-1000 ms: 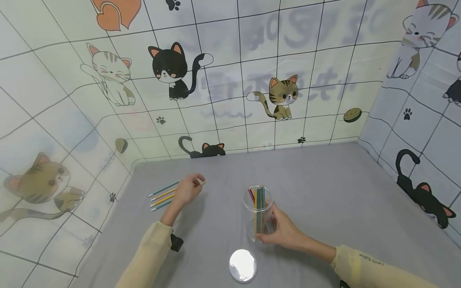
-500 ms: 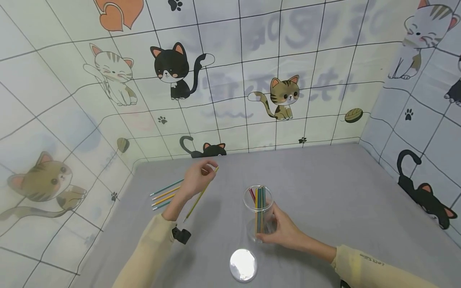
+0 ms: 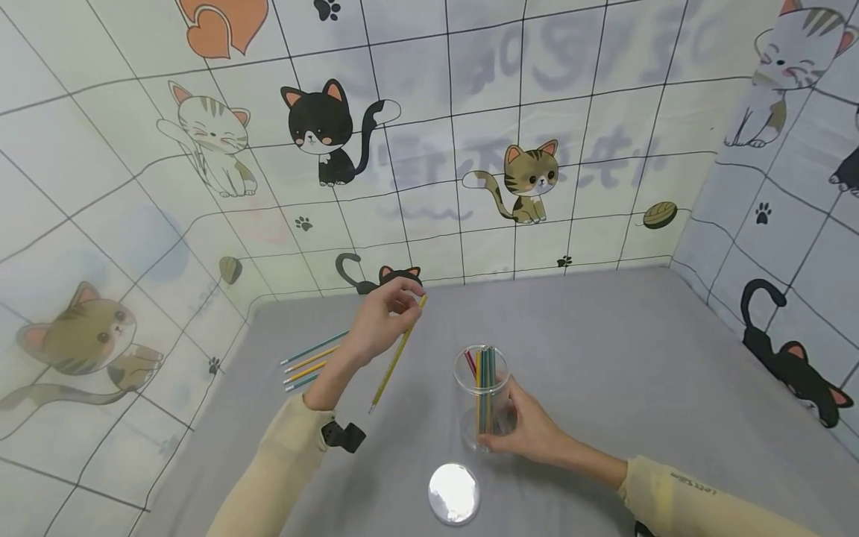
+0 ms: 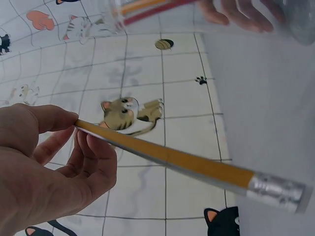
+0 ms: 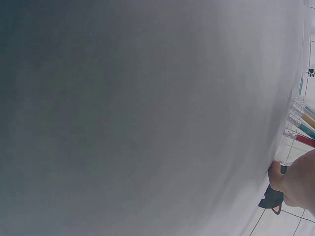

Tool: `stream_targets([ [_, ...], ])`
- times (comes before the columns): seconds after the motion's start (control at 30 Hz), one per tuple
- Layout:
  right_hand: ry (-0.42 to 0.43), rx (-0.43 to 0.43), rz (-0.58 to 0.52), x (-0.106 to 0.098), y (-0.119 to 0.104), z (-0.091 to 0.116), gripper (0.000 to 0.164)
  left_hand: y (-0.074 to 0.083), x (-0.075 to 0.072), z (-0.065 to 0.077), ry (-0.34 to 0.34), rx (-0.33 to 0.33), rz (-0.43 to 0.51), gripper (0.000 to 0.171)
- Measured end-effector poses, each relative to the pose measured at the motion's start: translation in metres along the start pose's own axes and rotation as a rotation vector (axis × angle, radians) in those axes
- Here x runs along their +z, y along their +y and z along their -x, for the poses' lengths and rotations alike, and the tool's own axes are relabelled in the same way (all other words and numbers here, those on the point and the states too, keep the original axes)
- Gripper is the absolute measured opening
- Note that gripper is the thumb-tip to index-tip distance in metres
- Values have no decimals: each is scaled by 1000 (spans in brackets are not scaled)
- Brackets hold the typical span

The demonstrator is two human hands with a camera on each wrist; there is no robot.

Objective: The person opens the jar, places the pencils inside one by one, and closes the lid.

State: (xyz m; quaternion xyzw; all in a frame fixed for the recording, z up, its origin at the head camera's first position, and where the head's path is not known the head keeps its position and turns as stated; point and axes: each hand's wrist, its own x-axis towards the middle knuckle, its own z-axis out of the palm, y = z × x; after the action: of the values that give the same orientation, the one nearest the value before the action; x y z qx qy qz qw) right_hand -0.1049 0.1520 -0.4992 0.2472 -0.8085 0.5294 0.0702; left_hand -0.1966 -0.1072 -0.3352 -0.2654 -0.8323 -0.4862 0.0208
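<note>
One slim yellow pencil (image 4: 177, 158) — clear, cylindrical jar (image 3: 467, 406)

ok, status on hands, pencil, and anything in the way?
Left hand pinches yellow pencil near one end, metal end down. Right hand grips clear jar with pencils inside. Yellow pencil outside jar. Shiny disc on table, not between the two.

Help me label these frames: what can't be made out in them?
Head: far ends of loose pencils, behind left grip and arm.
Head: count of jarred pencils, overlapping each other.
Left wrist: rest of jar, beyond top edge.
Right wrist: rest of right grip, beyond right edge.
</note>
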Motion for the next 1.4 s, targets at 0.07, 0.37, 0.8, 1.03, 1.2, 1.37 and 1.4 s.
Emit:
stream_targets([
  [0.07, 3, -10, 2, 0, 1, 0, 85, 7, 0, -1, -11, 2, 33, 21],
  [0.37, -9, -1, -16, 0, 1, 0, 86, 35, 1, -8, -12, 78, 90, 20],
  [0.8, 8, -40, -26, -1, 0, 1, 82, 70, 6, -17, -16, 122, 159, 22],
  [1.03, 17, -61, -30, 0, 0, 1, 81, 86, 9, -23, -1, 130, 176, 22],
  [1.2, 19, -63, -29, 1, 3, 0, 81, 95, 13, -26, -3, 157, 193, 22],
  [1.37, 8, -39, -31, 1, 3, -1, 83, 103, 18, -32, 1, 173, 205, 22],
  [1.4, 5, -34, -33, 1, 3, -1, 83, 104, 19, -33, 2, 176, 205, 22],
])
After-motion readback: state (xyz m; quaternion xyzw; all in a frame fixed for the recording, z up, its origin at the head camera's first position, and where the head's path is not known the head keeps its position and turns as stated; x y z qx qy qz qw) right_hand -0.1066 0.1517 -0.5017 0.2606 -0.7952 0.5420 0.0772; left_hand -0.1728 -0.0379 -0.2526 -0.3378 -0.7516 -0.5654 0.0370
